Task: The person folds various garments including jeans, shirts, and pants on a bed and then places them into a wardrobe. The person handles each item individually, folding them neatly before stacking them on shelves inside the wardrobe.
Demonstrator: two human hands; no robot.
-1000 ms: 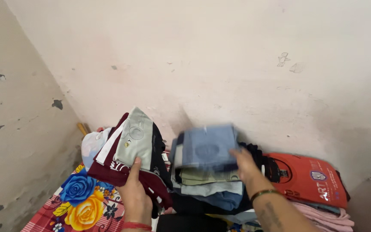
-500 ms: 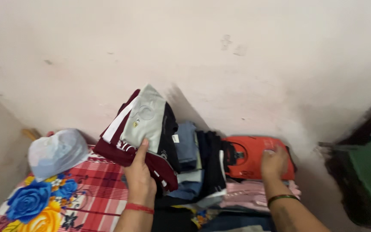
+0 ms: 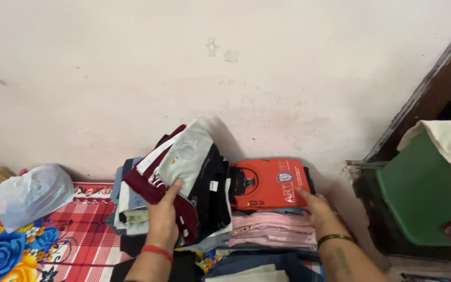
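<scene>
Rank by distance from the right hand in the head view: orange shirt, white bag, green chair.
From the right hand:
1. orange shirt: touching, atop the stack beside the wall.
2. green chair: off to its right, by the door frame.
3. white bag: far left, on the flowered sheet.

A pale, stained plaster wall (image 3: 225,68) fills the background. A dark wooden door frame (image 3: 434,89) slants at right. A red checked floral sheet (image 3: 74,230) covers the surface below.

Soft, even indoor light — faint shadows, slight overall blur.
</scene>
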